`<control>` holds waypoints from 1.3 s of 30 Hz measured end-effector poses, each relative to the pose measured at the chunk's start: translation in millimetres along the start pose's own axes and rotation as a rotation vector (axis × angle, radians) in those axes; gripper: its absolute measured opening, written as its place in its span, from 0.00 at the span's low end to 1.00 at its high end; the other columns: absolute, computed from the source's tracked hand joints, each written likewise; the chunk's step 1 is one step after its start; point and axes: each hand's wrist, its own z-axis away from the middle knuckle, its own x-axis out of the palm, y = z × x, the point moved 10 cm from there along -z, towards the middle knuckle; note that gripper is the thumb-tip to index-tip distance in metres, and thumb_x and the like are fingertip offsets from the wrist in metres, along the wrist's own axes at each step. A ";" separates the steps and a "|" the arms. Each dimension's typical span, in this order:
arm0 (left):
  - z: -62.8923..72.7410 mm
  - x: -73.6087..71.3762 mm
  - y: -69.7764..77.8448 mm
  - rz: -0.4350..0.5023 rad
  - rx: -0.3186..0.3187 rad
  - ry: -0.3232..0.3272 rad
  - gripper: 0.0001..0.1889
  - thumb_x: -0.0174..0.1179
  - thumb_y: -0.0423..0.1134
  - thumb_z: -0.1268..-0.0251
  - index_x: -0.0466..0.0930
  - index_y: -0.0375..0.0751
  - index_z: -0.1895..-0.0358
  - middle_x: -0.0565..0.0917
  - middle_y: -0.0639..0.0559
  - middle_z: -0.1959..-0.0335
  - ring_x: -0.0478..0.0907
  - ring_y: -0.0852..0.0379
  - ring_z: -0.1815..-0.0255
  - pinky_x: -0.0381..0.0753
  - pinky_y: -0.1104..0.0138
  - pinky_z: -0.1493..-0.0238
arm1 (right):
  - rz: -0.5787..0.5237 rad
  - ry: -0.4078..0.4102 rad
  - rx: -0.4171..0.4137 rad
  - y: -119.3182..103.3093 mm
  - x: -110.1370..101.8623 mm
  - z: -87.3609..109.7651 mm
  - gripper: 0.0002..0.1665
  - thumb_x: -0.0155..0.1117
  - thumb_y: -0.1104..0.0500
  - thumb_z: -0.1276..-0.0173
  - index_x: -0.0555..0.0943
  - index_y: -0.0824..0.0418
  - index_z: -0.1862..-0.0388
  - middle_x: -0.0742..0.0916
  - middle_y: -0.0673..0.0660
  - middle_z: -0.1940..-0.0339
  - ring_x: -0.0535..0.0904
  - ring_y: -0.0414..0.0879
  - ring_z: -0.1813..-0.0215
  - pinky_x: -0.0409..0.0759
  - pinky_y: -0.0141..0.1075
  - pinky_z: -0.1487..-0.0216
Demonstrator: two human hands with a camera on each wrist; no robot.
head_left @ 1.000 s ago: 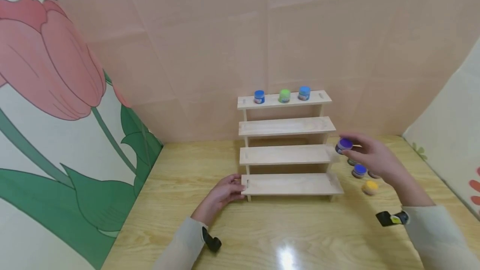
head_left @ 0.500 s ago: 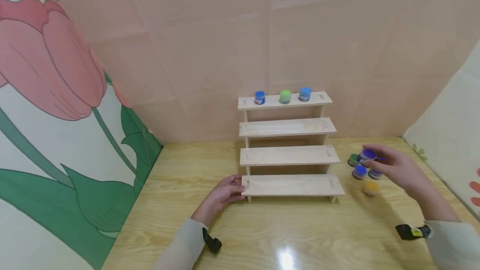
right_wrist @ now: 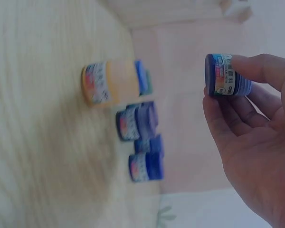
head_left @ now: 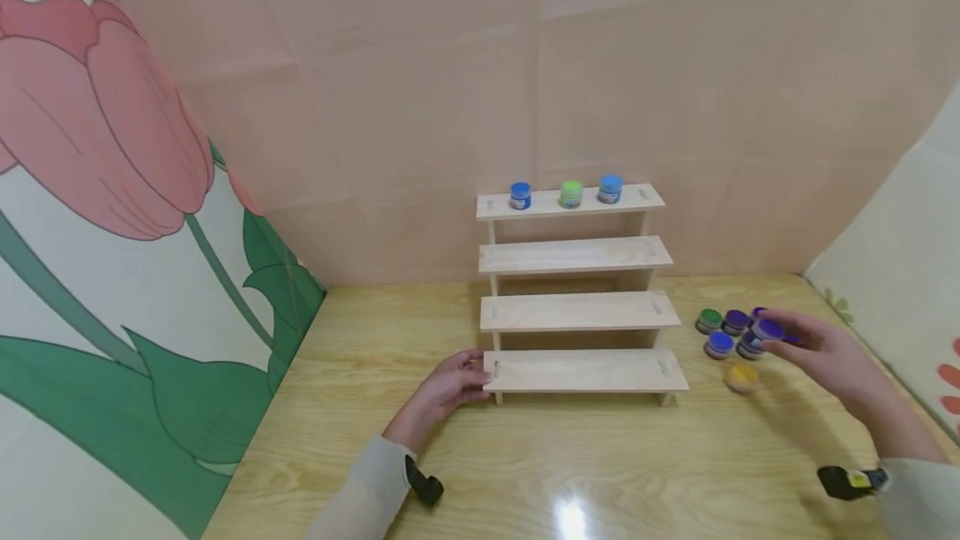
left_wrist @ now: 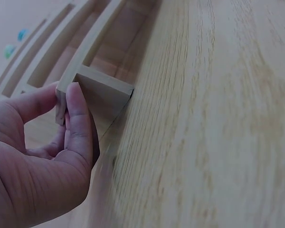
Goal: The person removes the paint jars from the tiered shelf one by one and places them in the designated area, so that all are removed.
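Observation:
My left hand (head_left: pixel 450 382) pinches the left end of the lowest board of a four-step wooden rack (head_left: pixel 585 370); in the left wrist view, thumb and fingers lie on either side of the board's end (left_wrist: pixel 61 102). At the right, my right hand (head_left: pixel 828 357) holds a small paint jar (right_wrist: pixel 221 73) with a purple lid between thumb and fingers. It is raised above the table, over a cluster of similar jars. Among these are a green-lidded jar (head_left: pixel 708 321), a dark purple one (head_left: pixel 736 322), a blue one (head_left: pixel 719 345) and a yellow one (head_left: pixel 742 377).
On the rack's top board stand a blue jar (head_left: pixel 521 196), a light green jar (head_left: pixel 571 194) and a light blue jar (head_left: pixel 611 189). A pink-beige backdrop (head_left: pixel 405 107) rises behind the wooden table (head_left: pixel 525 465). Patterned panels close off both sides.
With the purple-lidded paint jar in its grip, my right hand has moved right and a little nearer, from beside the rack to over the table jars. My left hand stays at the rack.

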 end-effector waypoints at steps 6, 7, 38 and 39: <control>-0.5 0.0 0.2 0.006 0.003 -0.009 0.32 0.61 0.26 0.33 0.61 0.28 0.27 0.80 0.44 0.52 0.81 0.55 0.61 0.85 0.69 0.62 | -0.004 -0.013 0.056 22.6 -4.2 7.0 0.30 0.64 0.60 0.26 0.70 0.70 0.29 0.76 0.21 0.48 0.70 0.13 0.49 0.75 0.15 0.58; 0.1 0.4 0.6 0.006 0.004 -0.010 0.32 0.61 0.26 0.33 0.61 0.28 0.27 0.80 0.44 0.52 0.81 0.55 0.61 0.86 0.69 0.62 | -0.013 -0.018 0.061 25.8 -4.2 8.2 0.30 0.64 0.61 0.26 0.70 0.69 0.29 0.76 0.21 0.48 0.70 0.14 0.49 0.75 0.15 0.58; 1.1 0.7 1.9 0.009 -0.001 -0.010 0.31 0.60 0.25 0.32 0.62 0.28 0.27 0.81 0.44 0.51 0.82 0.56 0.62 0.85 0.70 0.63 | 0.170 -0.155 0.273 104.7 8.1 24.2 0.39 0.63 0.46 0.25 0.67 0.72 0.29 0.74 0.76 0.34 0.64 0.15 0.53 0.75 0.20 0.61; 1.3 0.8 2.0 0.009 -0.001 -0.011 0.31 0.60 0.25 0.32 0.62 0.28 0.27 0.81 0.44 0.51 0.81 0.56 0.62 0.86 0.70 0.63 | 0.171 -0.161 0.278 105.4 8.7 24.4 0.40 0.63 0.46 0.25 0.67 0.73 0.28 0.74 0.77 0.33 0.69 0.19 0.52 0.74 0.20 0.61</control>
